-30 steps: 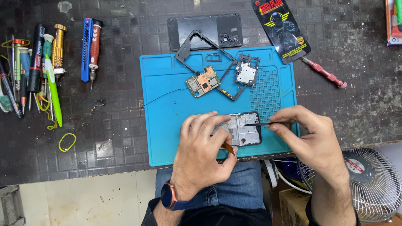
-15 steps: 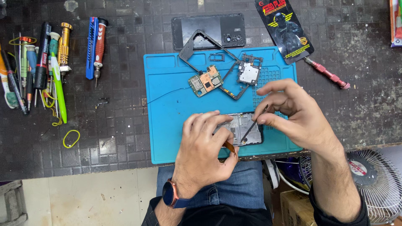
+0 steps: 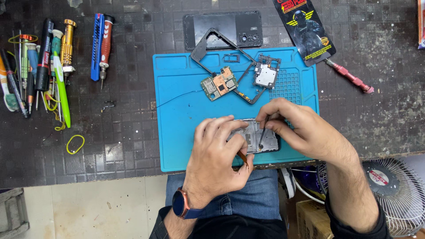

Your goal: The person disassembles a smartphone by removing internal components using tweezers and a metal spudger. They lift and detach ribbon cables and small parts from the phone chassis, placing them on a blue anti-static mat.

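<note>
Here the phone frame (image 3: 256,137) lies at the near edge of the blue mat (image 3: 177,132), and the left hand (image 3: 217,155) presses down on its left end with fingers curled, a thin orange tool (image 3: 242,157) pinched under the thumb. The right hand (image 3: 301,128) pinches black tweezers (image 3: 262,135), whose tip touches the frame's middle. Farther up the mat sit a circuit board (image 3: 219,83) and a camera module (image 3: 267,73).
</note>
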